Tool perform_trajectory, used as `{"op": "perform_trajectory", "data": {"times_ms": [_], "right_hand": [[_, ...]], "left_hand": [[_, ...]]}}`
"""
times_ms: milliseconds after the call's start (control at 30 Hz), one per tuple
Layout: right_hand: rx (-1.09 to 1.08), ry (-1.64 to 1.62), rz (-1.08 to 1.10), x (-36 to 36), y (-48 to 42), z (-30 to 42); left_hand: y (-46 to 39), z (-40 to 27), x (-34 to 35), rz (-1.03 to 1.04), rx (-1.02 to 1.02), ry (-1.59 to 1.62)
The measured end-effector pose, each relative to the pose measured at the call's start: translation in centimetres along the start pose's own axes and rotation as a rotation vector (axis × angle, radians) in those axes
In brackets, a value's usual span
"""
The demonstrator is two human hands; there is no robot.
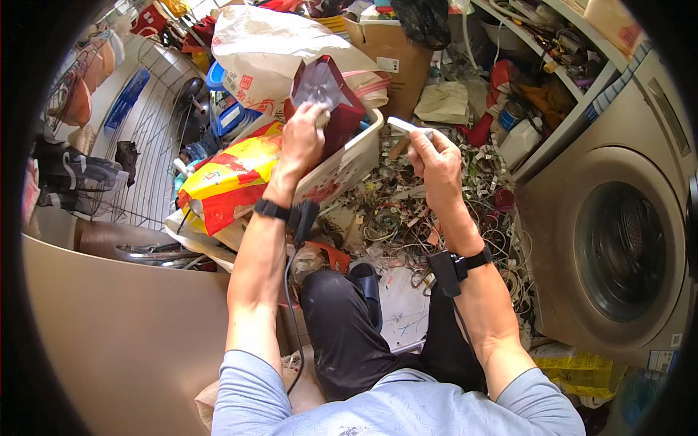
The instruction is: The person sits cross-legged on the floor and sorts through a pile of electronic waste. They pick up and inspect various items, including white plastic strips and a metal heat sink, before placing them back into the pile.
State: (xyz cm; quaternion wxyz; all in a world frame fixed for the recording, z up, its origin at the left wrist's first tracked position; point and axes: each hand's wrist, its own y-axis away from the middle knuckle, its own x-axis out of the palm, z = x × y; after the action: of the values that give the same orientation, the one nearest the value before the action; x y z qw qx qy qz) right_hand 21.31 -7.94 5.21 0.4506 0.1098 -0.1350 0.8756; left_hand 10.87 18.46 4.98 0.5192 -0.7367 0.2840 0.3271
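Observation:
My left hand [303, 139] is curled over the opening of a dark red bag [343, 109] with a silvery lining. A small yellowish-grey object [323, 119] shows at its fingertips; what it is cannot be told. The bag stands in a pale plastic bin [349, 166] with a printed side. To the right, my right hand [437, 166] pinches a slim white stick-like piece [401, 125], its end pointing up and left. Below that hand, a heap of cut wires and small scraps [392, 218] covers the floor.
A yellow and red plastic bag [234, 174] leans at the bin's left, beside a wire rack [147, 180]. Behind are a large white bag [283, 43] and a cardboard box [403, 62]. A front-loading washing machine [551, 229] stands right, below a cluttered shelf [545, 60].

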Motion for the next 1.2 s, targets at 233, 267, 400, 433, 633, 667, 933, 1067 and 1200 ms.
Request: {"op": "perform_trajectory", "data": {"times_ms": [233,267,400,433,633,667,933,1067,1200], "right_hand": [[0.114,-0.034,0.145,-4.8,0.0,0.4],[0.122,-0.021,0.178,-5.5,0.2,0.7],[0.075,0.055,0.312,-8.2,1.3,2.1],[0.070,0.112,0.346,-8.5,1.6,2.4],[0.113,0.120,0.477,-8.8,2.5,3.2],[0.132,0.103,0.501,-8.7,2.5,3.4],[0.281,0.018,0.601,-7.7,3.3,3.4],[0.347,0.009,0.620,-7.2,3.7,3.5],[0.374,0.081,0.625,-6.7,4.1,2.7]], "left_hand": [[-2.1,-6.7,2.2,-0.050,0.010,0.358],[-1.4,-7.5,2.6,0.005,-0.044,0.466],[1.5,-14.6,0.3,0.441,-0.639,1.367],[2.4,-15.3,0.3,0.444,-0.664,1.445],[5.9,-16.9,-1.7,0.523,-0.680,1.724],[6.5,-17.0,-2.0,0.500,-0.689,1.738],[10.2,-17.5,-2.7,0.397,-0.459,1.742],[11.2,-17.6,-2.0,0.311,-0.556,1.820],[11.8,-16.8,-1.3,0.295,-0.593,1.886]]}}
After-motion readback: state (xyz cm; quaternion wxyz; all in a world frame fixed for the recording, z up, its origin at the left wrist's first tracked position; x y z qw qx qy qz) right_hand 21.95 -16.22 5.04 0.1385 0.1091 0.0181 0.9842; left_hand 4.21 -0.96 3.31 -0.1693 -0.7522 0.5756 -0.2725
